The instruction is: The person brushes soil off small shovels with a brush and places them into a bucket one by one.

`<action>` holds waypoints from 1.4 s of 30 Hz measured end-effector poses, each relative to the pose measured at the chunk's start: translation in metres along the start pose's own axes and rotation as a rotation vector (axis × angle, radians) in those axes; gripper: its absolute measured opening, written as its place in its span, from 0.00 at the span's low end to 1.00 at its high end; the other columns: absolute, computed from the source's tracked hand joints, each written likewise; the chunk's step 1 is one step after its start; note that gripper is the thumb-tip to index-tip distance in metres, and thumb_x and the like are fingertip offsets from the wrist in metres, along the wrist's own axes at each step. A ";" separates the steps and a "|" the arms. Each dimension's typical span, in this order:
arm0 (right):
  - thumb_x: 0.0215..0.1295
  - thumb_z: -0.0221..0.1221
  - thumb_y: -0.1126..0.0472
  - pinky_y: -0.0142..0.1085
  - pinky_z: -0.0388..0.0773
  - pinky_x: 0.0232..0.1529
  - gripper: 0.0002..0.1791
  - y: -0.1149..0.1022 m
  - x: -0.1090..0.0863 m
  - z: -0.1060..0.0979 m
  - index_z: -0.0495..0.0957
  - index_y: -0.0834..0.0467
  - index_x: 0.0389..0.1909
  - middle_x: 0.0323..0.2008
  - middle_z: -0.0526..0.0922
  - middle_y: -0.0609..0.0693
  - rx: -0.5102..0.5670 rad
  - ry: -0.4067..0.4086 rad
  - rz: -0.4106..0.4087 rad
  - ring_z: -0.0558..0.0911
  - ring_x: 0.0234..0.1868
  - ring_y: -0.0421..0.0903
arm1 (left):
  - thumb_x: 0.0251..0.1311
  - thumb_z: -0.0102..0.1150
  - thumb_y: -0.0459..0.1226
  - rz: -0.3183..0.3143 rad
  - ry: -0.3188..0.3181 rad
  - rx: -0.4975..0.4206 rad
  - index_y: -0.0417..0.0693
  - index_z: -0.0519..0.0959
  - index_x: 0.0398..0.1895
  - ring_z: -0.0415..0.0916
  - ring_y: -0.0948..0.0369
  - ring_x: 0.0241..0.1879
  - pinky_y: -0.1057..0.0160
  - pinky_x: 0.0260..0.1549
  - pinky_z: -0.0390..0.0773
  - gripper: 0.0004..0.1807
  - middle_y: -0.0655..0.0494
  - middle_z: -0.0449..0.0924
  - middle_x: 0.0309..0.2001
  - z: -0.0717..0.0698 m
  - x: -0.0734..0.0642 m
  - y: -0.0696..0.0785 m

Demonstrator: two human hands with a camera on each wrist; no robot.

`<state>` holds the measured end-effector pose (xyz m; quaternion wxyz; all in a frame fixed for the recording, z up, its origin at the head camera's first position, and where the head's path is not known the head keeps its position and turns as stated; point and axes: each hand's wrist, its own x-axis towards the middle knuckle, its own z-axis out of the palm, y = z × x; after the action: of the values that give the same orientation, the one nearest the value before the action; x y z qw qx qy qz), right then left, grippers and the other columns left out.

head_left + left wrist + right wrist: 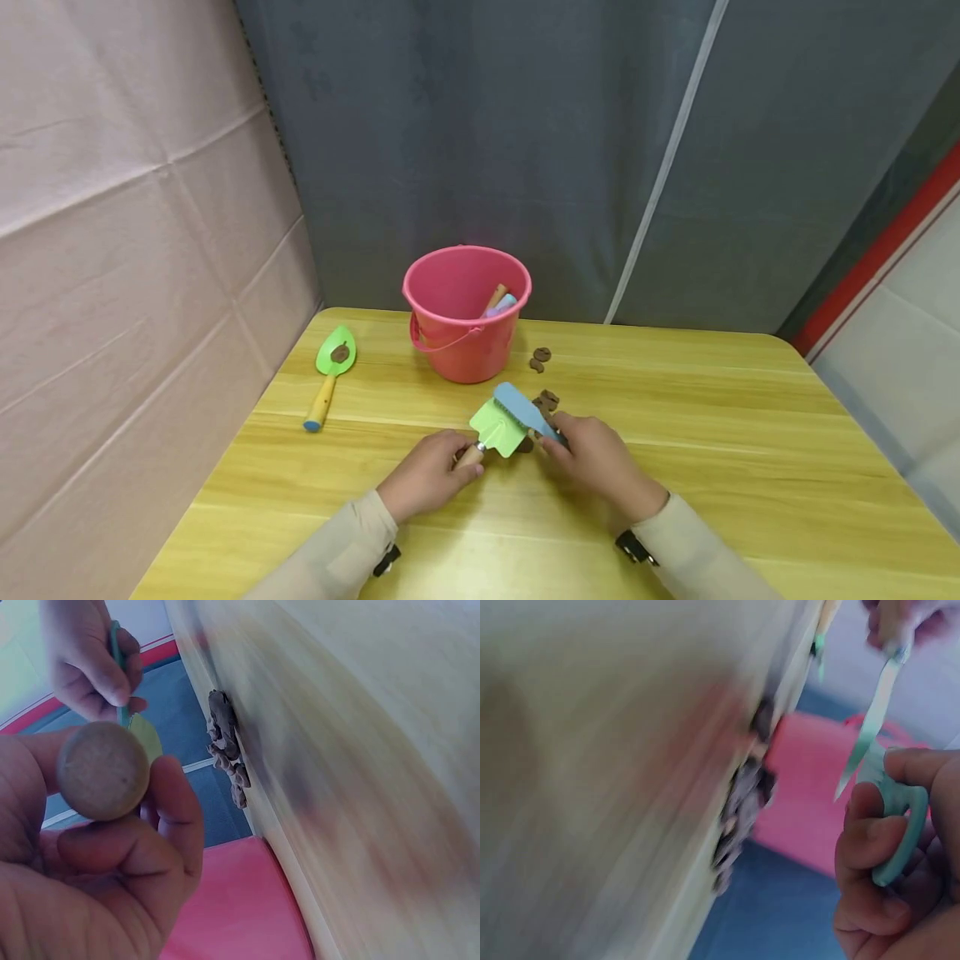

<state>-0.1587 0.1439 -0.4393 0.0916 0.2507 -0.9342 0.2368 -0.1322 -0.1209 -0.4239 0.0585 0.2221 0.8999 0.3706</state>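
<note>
My left hand grips the wooden handle of a small light-green toy shovel, its blade tilted above the table. In my right hand is a blue brush, pinched by its handle. The brush head overlaps the shovel's blade in the head view. Several brown clumps lie on the table just beyond and beside the two tools, partly hidden by them; the left wrist view shows the brown clumps in a row.
A pink-red bucket with a few tool handles inside stands at the table's back. Two brown pieces lie at its right. At the left rests a green trowel with a brown piece on it. A grey curtain hangs behind.
</note>
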 end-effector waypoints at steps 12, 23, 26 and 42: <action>0.66 0.65 0.58 0.30 0.59 0.18 0.08 0.014 0.003 -0.011 0.76 0.55 0.32 0.16 0.66 0.40 0.022 -0.007 0.075 0.62 0.16 0.36 | 0.65 0.63 0.36 0.001 -0.008 -0.001 0.41 0.81 0.44 0.71 0.63 0.32 0.64 0.31 0.73 0.09 0.57 0.75 0.35 -0.001 -0.002 -0.001; 0.65 0.66 0.56 0.30 0.67 0.22 0.07 -0.032 -0.006 -0.011 0.77 0.53 0.36 0.21 0.69 0.36 0.008 -0.095 -0.145 0.66 0.20 0.33 | 0.66 0.62 0.38 -0.015 -0.027 -0.012 0.44 0.79 0.38 0.70 0.64 0.29 0.64 0.26 0.73 0.06 0.58 0.73 0.32 -0.002 -0.001 0.000; 0.64 0.66 0.56 0.30 0.65 0.20 0.09 -0.025 -0.006 -0.006 0.75 0.53 0.34 0.19 0.67 0.38 -0.032 -0.067 -0.119 0.65 0.19 0.34 | 0.66 0.62 0.37 -0.013 -0.029 -0.033 0.42 0.80 0.43 0.71 0.64 0.30 0.65 0.28 0.74 0.08 0.58 0.74 0.34 -0.002 -0.002 0.001; 0.66 0.65 0.57 0.31 0.59 0.18 0.11 0.007 0.001 -0.011 0.73 0.54 0.29 0.16 0.65 0.42 -0.015 0.000 0.115 0.63 0.16 0.38 | 0.65 0.62 0.36 -0.003 -0.021 -0.022 0.46 0.79 0.36 0.68 0.64 0.26 0.65 0.24 0.71 0.03 0.58 0.70 0.28 -0.003 -0.003 -0.002</action>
<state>-0.1628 0.1544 -0.4320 0.0798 0.1959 -0.9488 0.2347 -0.1316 -0.1256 -0.4232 0.0711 0.2240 0.8955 0.3781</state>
